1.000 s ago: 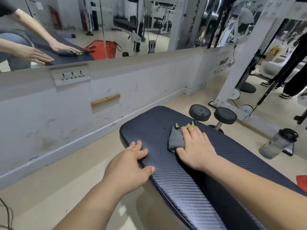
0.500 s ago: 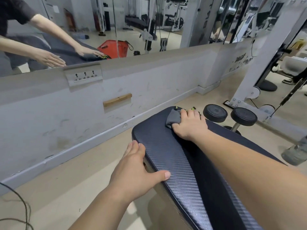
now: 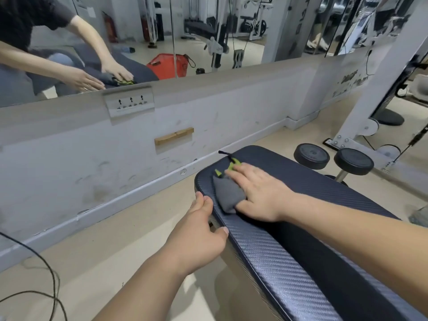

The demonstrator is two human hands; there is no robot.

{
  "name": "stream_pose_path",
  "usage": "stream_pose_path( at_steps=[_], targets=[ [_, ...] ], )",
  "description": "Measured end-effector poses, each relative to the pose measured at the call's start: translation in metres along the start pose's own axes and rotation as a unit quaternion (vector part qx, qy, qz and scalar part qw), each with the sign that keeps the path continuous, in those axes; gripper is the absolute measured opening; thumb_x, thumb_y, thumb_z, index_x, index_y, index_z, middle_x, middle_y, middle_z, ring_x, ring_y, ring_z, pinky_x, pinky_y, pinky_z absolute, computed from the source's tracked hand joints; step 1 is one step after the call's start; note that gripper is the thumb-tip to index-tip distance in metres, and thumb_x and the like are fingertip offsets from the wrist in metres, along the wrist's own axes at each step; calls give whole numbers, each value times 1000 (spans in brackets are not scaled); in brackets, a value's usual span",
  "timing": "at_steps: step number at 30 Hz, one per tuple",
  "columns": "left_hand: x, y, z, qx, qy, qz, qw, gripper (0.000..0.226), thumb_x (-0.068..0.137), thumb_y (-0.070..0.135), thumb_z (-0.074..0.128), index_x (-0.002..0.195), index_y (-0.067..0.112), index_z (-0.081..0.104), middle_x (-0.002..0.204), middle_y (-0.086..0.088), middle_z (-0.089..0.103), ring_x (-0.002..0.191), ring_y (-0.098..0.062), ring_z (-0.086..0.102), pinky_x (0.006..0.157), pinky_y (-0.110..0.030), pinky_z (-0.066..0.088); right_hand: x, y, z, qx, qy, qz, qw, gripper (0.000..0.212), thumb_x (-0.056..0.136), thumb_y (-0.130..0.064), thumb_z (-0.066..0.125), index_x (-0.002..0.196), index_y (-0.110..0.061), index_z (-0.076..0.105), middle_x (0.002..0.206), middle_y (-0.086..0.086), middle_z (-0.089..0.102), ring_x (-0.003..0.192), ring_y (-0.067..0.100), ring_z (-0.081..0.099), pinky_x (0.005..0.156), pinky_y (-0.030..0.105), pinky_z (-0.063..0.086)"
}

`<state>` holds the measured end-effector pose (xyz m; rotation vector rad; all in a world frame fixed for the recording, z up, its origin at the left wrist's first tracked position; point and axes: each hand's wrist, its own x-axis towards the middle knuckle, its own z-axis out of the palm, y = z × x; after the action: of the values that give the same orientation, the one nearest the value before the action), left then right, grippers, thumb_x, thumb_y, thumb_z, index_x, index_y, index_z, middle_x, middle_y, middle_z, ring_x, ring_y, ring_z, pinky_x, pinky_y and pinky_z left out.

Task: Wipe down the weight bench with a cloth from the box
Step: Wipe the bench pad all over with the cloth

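Here the right hand [image 3: 261, 195], fingers spread flat, presses the cloth [image 3: 228, 195] onto the bench [image 3: 301, 239]; left hand [image 3: 196, 237] grips the near-left edge. Best sweep evenly, overlapping strokes.

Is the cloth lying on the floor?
No, the grey cloth lies on the bench pad, pressed flat under the right hand.

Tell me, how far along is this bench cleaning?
Done: a grey cloth is already out and on the weight bench. In hand: the right hand presses it flat near the pad's far end, while the left hand grips the pad's edge. Left: nothing shows which parts are already wiped; the long stretch toward the camera may remain.
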<state>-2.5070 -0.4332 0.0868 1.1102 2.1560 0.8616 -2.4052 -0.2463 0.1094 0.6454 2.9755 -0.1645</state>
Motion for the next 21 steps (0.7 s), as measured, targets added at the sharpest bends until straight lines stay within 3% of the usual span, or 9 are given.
stream_pose_path(
  at_steps=[3,5,7,11,14,17,21],
  targets=[
    [0,2,0,-7,-5,-5,1000,84,95,33,62,164,28,14,171,12,-6,156,-2,4,118,-17,10,41,11,3,9,41,166,985,89,81,-61,33,160,-22,24,168,11,24,157,30,14,127,46,13],
    [-1,3,0,-14,-7,-3,1000,83,95,32,62,163,29,15,171,13,-5,156,-2,4,116,-15,10,60,-2,8,13,35,251,967,85,88,-60,36,162,-22,19,170,14,16,158,33,8,127,52,9],
    [-1,2,-2,-23,-5,-2,1000,82,95,32,64,162,29,19,170,16,-4,156,-1,6,115,-14,10,61,-22,8,15,23,228,973,83,92,-58,37,163,-22,15,172,13,11,159,33,3,127,54,5],
    [0,-5,-5,-39,-11,23,999,71,88,29,64,154,41,40,169,23,2,155,1,12,125,-26,20,6,-45,10,34,40,54,997,86,83,-57,25,163,-25,19,171,4,16,159,23,5,129,45,6],
    [-2,-7,-6,-43,-22,21,999,76,90,20,60,158,41,31,170,16,1,156,-2,5,127,-27,14,-30,-33,12,51,49,-10,997,87,79,-57,21,161,-26,28,170,-2,24,159,19,13,129,35,10],
    [-1,-6,-5,-27,-19,16,999,80,94,18,58,163,31,19,171,14,-4,156,-1,3,125,-21,11,-10,0,9,60,61,41,996,89,76,-54,28,158,-22,31,165,3,33,156,24,24,127,35,19],
    [-2,-4,-3,-9,-16,14,1000,82,95,21,57,164,27,13,171,11,-7,156,-1,4,122,-18,12,27,17,2,91,101,246,960,62,88,-42,51,142,-13,40,147,13,48,140,33,41,112,44,37]
  ],
)
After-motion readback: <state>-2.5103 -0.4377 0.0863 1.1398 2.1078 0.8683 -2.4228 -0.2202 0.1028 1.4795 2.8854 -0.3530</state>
